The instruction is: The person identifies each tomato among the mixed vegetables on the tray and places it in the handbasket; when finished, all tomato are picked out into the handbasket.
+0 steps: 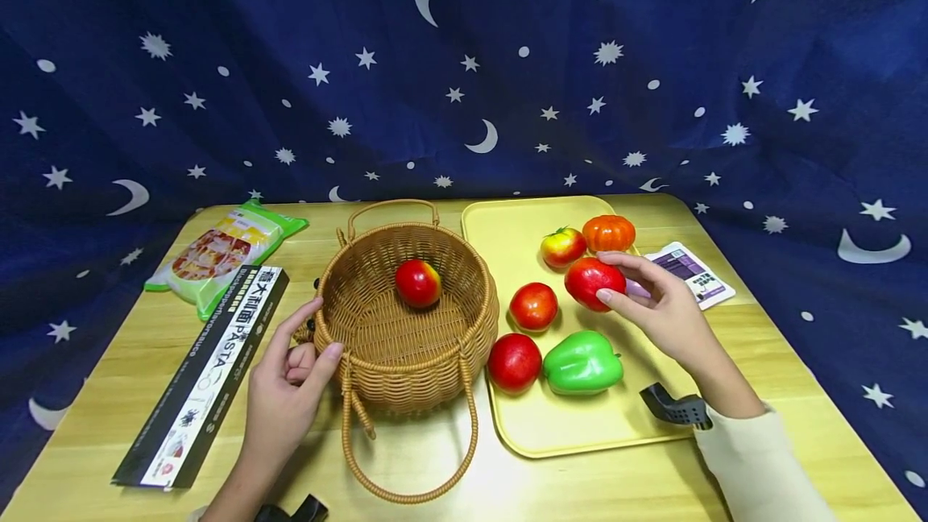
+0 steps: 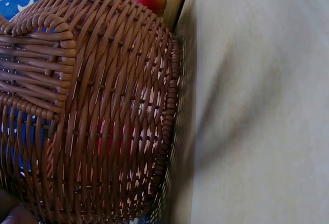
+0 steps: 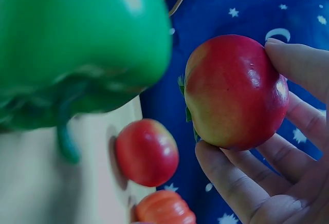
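Observation:
My right hand [image 1: 663, 308] pinches a red tomato [image 1: 590, 282] between thumb and fingers above the yellow tray [image 1: 536, 433]. In the right wrist view the tomato shows a yellowish side and green leaves. My left hand [image 1: 286, 393] holds the near-left rim of a wicker basket [image 1: 406, 385], thumb and index finger on it and other fingers curled. One red fruit with a yellow patch [image 1: 418, 283] lies inside the basket. On the tray are a green bell pepper [image 1: 582, 362], two red fruits [image 1: 532, 307], a red-yellow tomato [image 1: 563, 247] and a ribbed orange tomato [image 1: 609, 233].
Left of the basket lie a black-and-white pasta box [image 1: 203, 377] and a green-edged food packet [image 1: 225, 252]. A white and purple packet [image 1: 692, 272] sits at the tray's right edge. The basket's front handle [image 1: 413, 498] hangs down toward me. A starry blue cloth [image 1: 406, 103] stands behind the table.

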Tool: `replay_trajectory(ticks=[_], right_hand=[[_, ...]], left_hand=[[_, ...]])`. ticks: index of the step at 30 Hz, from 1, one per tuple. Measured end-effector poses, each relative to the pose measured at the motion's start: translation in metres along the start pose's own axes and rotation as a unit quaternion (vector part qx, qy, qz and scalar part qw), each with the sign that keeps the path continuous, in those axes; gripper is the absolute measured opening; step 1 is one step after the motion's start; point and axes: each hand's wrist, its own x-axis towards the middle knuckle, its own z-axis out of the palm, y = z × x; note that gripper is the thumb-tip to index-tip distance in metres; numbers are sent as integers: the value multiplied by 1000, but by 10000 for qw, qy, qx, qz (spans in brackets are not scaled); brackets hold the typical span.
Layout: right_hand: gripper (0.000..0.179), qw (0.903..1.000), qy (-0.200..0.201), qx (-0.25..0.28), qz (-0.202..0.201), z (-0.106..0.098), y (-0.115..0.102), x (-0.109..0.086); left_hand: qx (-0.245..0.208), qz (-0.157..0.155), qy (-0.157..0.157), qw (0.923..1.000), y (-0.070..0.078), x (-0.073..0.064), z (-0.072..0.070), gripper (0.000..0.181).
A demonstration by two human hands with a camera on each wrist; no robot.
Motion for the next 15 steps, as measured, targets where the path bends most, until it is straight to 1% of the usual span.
replay_trajectory(ticks=[7,15], right_hand=[[48,9990,-183,397,-68,1,-18,9],[47,9989,-282,339,-131,6,-39,19]], left_hand=[[18,-98,99,9999,-3,0,1,67],[53,-156,144,9998,-1,-1,3,65]])
